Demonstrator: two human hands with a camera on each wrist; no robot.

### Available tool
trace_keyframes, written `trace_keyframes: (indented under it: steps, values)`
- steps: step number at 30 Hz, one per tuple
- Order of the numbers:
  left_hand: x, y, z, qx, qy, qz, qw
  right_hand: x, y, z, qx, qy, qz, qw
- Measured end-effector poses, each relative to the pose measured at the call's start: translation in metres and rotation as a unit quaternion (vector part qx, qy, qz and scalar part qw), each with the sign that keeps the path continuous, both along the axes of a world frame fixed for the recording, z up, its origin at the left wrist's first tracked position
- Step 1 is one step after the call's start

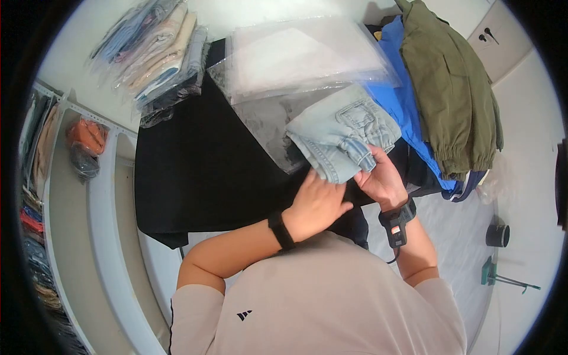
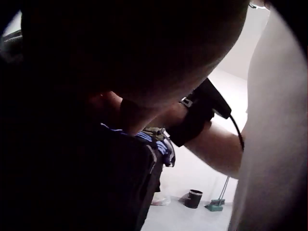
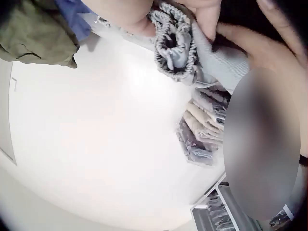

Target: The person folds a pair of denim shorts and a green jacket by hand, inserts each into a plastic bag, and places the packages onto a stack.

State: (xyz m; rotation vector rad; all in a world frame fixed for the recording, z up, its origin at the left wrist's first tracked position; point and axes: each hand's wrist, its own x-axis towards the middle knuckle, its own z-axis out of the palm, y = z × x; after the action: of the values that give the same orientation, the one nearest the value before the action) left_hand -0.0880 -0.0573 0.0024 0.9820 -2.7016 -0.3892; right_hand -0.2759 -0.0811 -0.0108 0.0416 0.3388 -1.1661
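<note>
A folded pair of light-blue denim jeans, with a back pocket and a gathered edge, is held over the front of the black-covered table. My right hand grips its right side, thumb on top and fingers below. In the right wrist view the elastic, ruffled opening of the jeans shows between the right hand's fingers. My left hand touches the lower left edge with fingers extended and thumb held apart; its fingertips are hidden at the fabric. The left wrist view is mostly dark.
Clear plastic bags lie flat behind the jeans. Bagged folded clothes are stacked at the back left. An olive jacket and blue garment lie on the right. Shelving stands left; a black bin sits right.
</note>
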Motion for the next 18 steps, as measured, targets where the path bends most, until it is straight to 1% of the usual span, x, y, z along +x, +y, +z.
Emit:
trace_keyframes:
  steps: [1,2,3,4,6,8,11,12,14,15,18]
  values:
    - [-0.002,-0.005,-0.007,-0.063,0.064,0.028,0.996,-0.003,0.0,-0.003,-0.001,0.006,0.02,1.0]
    - [-0.002,-0.006,-0.014,-0.063,0.066,0.028,0.995,-0.005,0.001,-0.006,-0.003,0.011,0.04,0.999]
    - [-0.003,-0.007,-0.016,-0.088,0.083,0.043,0.992,-0.001,0.003,0.002,0.023,0.07,0.025,0.997]
    - [-0.003,-0.007,-0.018,-0.113,0.101,0.059,0.987,0.0,0.002,0.002,0.023,0.071,0.026,0.997]
    - [-0.005,-0.006,-0.023,-0.106,0.084,0.067,0.988,0.001,0.0,0.001,0.018,0.096,0.029,0.995]
    - [-0.007,-0.002,-0.029,-0.043,0.064,0.077,0.994,0.005,-0.007,0.001,0.003,0.106,0.038,0.994]
    - [-0.005,-0.003,-0.024,-0.018,0.034,0.102,0.994,0.02,-0.03,0.002,-0.019,0.125,0.05,0.991]
    - [-0.006,-0.004,-0.024,-0.024,0.035,0.104,0.994,0.024,-0.039,0.004,-0.028,0.134,0.057,0.989]
    - [-0.005,-0.005,-0.025,-0.086,0.052,0.102,0.99,0.036,-0.054,0.01,-0.034,0.12,0.065,0.99]
    - [-0.004,-0.005,-0.024,-0.067,0.057,0.092,0.992,0.04,-0.064,0.005,-0.036,0.124,0.079,0.988]
    - [-0.003,-0.005,-0.021,-0.089,0.073,0.097,0.989,0.053,-0.089,-0.001,-0.04,0.122,0.091,0.988]
